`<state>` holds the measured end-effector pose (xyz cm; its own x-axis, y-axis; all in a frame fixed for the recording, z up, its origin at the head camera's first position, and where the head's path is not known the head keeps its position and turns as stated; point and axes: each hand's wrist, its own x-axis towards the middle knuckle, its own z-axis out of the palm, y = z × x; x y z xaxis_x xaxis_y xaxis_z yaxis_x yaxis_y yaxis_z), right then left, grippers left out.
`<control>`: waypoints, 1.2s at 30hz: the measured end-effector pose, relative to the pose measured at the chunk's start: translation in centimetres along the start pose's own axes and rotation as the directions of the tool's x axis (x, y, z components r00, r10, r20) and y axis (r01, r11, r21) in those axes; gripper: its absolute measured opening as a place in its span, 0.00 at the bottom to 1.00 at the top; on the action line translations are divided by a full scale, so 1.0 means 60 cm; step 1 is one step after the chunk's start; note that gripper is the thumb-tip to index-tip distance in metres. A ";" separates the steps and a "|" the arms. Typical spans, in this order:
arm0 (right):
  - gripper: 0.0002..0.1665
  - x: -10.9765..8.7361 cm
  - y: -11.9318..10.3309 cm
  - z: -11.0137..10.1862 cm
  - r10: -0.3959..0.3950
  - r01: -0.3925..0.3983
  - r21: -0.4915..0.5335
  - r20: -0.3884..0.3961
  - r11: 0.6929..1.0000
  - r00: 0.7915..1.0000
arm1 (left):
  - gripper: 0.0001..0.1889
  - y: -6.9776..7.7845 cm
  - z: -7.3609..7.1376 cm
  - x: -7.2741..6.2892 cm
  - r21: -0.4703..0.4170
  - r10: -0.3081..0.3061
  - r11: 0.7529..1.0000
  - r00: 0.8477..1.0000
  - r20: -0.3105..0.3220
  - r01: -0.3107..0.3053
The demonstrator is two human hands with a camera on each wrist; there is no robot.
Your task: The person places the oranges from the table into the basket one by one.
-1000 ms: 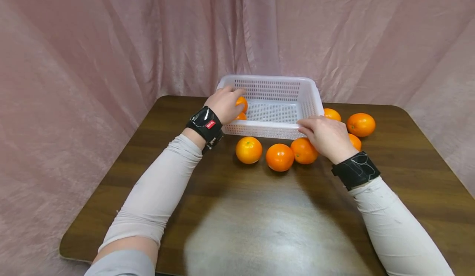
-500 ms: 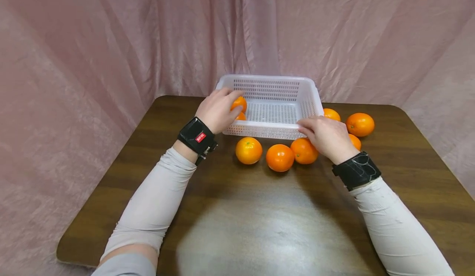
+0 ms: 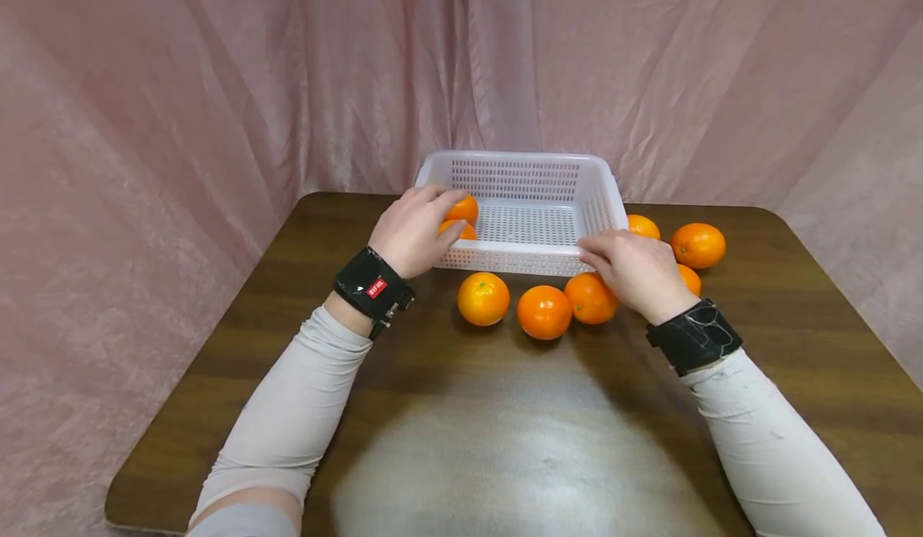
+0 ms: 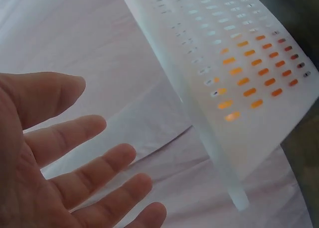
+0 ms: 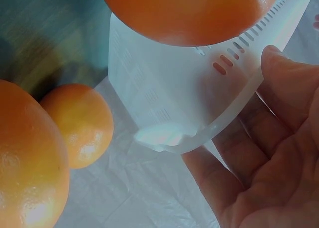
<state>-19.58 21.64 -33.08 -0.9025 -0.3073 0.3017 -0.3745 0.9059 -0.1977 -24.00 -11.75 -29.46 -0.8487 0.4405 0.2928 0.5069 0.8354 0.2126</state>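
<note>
A white perforated plastic basket (image 3: 534,257) stands at the back of the table, with two oranges (image 3: 464,209) visible at its left end. My left hand (image 3: 413,232) hovers by the basket's front left corner and holds nothing. In the left wrist view, the fingers of that hand (image 4: 94,173) are spread, apart from the basket wall (image 4: 271,130). At the front right corner, my right hand (image 3: 640,272) grips the basket's rim, thumb on the near side. Close below it sits an orange (image 3: 590,298), also large in the right wrist view.
Two more oranges, one at left (image 3: 484,299) and one in the middle (image 3: 544,312), rest before the basket. Others, including an orange (image 3: 699,246), lie to its right. A pink curtain (image 3: 360,80) hangs behind the brown wooden table (image 3: 461,425).
My left hand has drawn back to the left and toward me, uncovering more of the oranges in the basket. The right hand keeps its grip on the rim.
</note>
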 end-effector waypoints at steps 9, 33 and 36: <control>0.09 0.005 -0.001 -0.005 -0.016 0.016 -0.004 -0.018 1.000 1.000 | 0.24 -0.008 -0.001 -0.018 0.044 0.075 0.996 0.997 -0.001 -0.075; 0.07 0.007 -0.004 -0.009 -0.014 0.014 0.006 0.014 1.000 1.000 | 0.17 -0.038 0.021 -0.040 0.120 0.148 0.982 0.989 0.008 -0.148; 0.06 0.005 -0.002 -0.009 -0.018 0.017 0.011 0.025 1.000 1.000 | 0.11 -0.045 0.024 -0.042 0.131 0.149 0.980 0.989 0.006 -0.149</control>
<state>-19.72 21.61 -32.50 -0.9009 -0.3303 0.2816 -0.3925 0.8971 -0.2032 -23.43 -14.67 -32.15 -0.7644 0.5623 0.3155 0.6035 0.7962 0.0429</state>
